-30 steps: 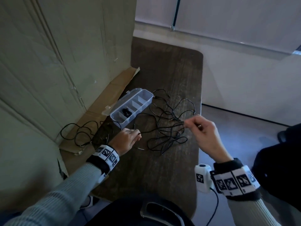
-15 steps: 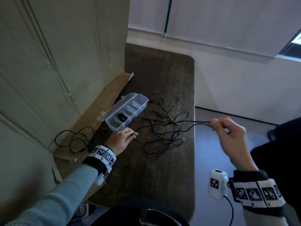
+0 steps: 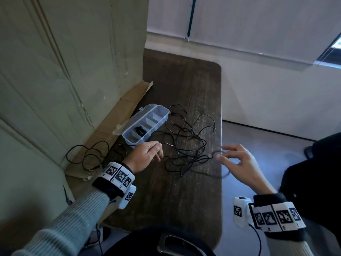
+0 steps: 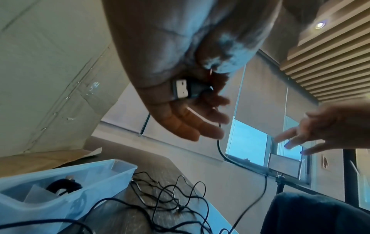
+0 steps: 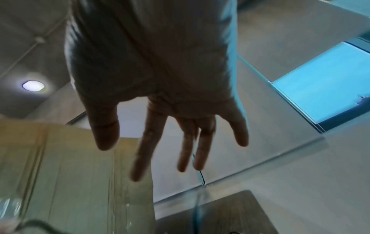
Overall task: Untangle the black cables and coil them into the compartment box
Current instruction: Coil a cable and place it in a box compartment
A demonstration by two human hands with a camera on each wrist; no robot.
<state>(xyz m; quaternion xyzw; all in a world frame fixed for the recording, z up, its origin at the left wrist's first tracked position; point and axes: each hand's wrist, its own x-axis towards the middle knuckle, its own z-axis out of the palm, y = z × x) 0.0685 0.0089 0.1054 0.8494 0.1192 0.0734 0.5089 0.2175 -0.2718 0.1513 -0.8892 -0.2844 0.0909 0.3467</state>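
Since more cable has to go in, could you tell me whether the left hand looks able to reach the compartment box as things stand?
Probably yes. The left hand is just in front of the compartment box, whose lid is open, with nothing between them. Its fingers already hold a USB plug, so it is not free.

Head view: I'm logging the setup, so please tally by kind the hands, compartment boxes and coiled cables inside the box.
Hands: 2, the left hand gripping a USB plug, and the right hand
Compartment box: 1
Coiled cable in it: 1
Total: 4; the loose cables are too tangled to count.
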